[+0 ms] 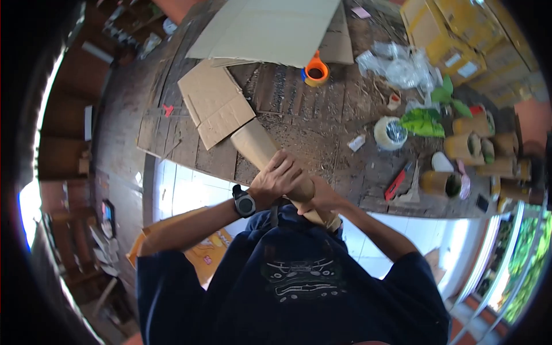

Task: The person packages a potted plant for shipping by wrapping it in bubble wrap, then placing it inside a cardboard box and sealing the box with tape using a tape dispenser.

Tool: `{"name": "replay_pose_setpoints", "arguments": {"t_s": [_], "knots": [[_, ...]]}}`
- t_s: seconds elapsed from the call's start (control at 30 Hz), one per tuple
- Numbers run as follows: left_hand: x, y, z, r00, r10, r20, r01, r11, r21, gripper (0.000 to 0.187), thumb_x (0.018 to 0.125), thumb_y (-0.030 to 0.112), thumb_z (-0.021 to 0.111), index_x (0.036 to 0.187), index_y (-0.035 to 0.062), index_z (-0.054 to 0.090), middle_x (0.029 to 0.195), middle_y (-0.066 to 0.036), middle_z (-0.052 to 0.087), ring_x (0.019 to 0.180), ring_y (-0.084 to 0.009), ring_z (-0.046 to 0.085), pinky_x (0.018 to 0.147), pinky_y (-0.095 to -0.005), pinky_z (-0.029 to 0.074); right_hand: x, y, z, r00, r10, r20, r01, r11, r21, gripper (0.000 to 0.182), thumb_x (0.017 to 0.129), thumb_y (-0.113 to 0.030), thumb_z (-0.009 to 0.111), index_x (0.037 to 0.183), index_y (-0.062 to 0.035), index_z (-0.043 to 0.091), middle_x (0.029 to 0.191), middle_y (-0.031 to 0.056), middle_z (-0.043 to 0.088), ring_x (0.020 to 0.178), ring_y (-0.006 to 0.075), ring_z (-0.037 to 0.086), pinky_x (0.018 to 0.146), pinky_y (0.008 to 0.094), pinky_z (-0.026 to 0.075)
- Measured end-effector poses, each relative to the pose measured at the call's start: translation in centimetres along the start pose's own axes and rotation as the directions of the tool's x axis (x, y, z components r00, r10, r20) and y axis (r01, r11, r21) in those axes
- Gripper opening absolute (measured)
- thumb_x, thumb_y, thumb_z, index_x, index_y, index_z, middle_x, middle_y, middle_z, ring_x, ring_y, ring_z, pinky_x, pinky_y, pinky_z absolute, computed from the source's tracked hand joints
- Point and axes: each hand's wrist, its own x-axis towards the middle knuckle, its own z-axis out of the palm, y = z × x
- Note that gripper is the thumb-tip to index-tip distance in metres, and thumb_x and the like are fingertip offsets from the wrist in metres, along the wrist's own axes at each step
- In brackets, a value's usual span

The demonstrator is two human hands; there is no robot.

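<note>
A long strip of brown cardboard (252, 142) stretches from the table edge down to my lap, its lower part bent or rolled into a tube shape. My left hand (279, 177), with a watch on the wrist, is wrapped over the strip from above. Lower and to the right, my right hand (323, 196) grips the same cardboard from the side, its fingers partly hidden behind it. Just past the strip's far end lies a flat, creased cardboard piece (217, 102). A larger grey cardboard sheet (270, 29) rests beyond that.
An orange tape dispenser (315, 73) stands on the wooden table (305, 129). To the right are crumpled plastic (402, 66), a white jar (390, 133), a red cutter (397, 183), and several cardboard tubes (464, 147). Taped cartons (448, 34) are stacked at the back right.
</note>
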Motion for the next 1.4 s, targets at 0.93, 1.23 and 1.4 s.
{"name": "replay_pose_setpoints", "arguments": {"t_s": [0.93,1.23,1.4], "knots": [[-2.3,-7.2,0.2,0.954,0.158,-0.255,-0.145,0.987,0.068,0.036,0.073,0.020,0.067,0.108,0.0122,0.062,0.106,-0.005,0.063,0.104,-0.0251,0.063,0.095,-0.0435,0.048,3.0,-4.8,0.1,0.889,0.233,0.395,-0.400,0.815,0.418,0.076,0.061,-0.006,0.073,0.132,0.0043,0.047,0.113,0.0157,0.063,0.102,0.0263,0.065,0.092,0.0373,0.053],[-3.9,-9.8,3.0,0.967,0.140,-0.213,-0.157,0.986,-0.062,0.043,0.079,0.020,0.065,0.122,0.0190,0.060,0.121,-0.006,0.059,0.120,-0.0246,0.055,0.098,-0.0610,0.039,4.7,-3.1,2.0,0.908,0.147,0.392,-0.379,0.685,0.622,0.075,0.063,-0.007,0.068,0.134,0.0057,0.045,0.115,0.0182,0.062,0.101,0.0280,0.066,0.092,0.0391,0.055],[-2.8,-13.1,6.0,0.979,0.197,-0.046,-0.201,0.966,-0.160,0.052,0.079,0.014,0.066,0.129,0.0196,0.055,0.125,-0.004,0.057,0.123,-0.0227,0.053,0.098,-0.0590,0.039,6.7,-3.9,2.1,0.908,0.386,0.162,-0.414,0.767,0.491,0.077,0.068,-0.022,0.076,0.134,0.0026,0.046,0.114,0.0201,0.063,0.097,0.0287,0.067,0.085,0.0393,0.056]]}}
